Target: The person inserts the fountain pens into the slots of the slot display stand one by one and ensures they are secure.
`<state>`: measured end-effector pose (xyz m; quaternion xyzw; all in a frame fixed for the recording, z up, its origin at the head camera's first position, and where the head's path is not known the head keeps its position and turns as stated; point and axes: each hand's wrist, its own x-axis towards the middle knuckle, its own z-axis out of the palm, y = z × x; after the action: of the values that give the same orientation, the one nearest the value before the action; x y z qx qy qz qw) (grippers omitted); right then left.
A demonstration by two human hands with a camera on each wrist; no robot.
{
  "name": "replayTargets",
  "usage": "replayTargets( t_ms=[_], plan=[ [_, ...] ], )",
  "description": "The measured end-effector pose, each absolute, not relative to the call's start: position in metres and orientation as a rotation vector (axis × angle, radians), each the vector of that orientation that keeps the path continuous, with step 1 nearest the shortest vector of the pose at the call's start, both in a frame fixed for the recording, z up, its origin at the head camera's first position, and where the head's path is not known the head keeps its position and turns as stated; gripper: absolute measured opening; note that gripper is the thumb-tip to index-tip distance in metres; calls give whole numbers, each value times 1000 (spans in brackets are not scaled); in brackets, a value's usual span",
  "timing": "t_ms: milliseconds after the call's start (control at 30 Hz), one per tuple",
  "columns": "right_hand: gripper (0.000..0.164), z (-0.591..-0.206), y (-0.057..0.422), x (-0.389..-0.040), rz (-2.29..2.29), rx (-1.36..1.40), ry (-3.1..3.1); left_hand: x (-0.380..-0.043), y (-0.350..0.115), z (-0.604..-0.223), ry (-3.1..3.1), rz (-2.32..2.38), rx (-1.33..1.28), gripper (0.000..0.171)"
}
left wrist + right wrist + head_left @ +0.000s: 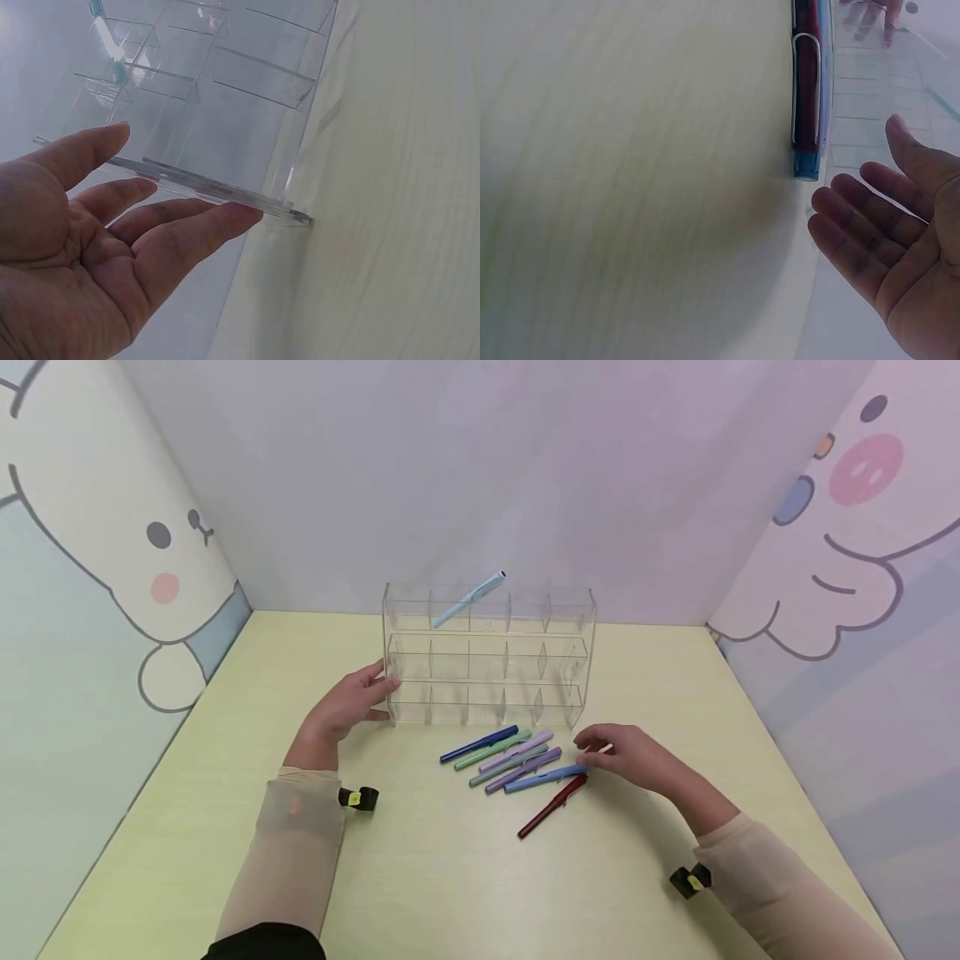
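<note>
The mid-blue pen (546, 778) lay on the worktop (435, 877) between eight and nine o'clock from the right hand (632, 757), clearly the nearer one; its long axis ran just short of three to just short of nine, clip end closest. That hand was spread and held nothing; contact was hard to judge. The left hand (356, 700) pinched the wall at the nine o'clock end of the clear rack (487, 682). In the right wrist view, the dark red pen (806, 90) mostly hid the blue one.

No text, label, brand, number or sign can be read.
</note>
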<state>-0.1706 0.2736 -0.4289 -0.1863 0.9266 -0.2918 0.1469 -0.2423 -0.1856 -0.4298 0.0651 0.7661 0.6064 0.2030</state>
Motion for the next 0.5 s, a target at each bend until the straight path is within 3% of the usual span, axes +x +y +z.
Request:
replayTargets(
  t_ms=[500],
  plan=[
    [23, -440, 255, -171, -430, -746, 2748, -242, -185, -431, 2171, 1675, 172, 78]
  ],
)
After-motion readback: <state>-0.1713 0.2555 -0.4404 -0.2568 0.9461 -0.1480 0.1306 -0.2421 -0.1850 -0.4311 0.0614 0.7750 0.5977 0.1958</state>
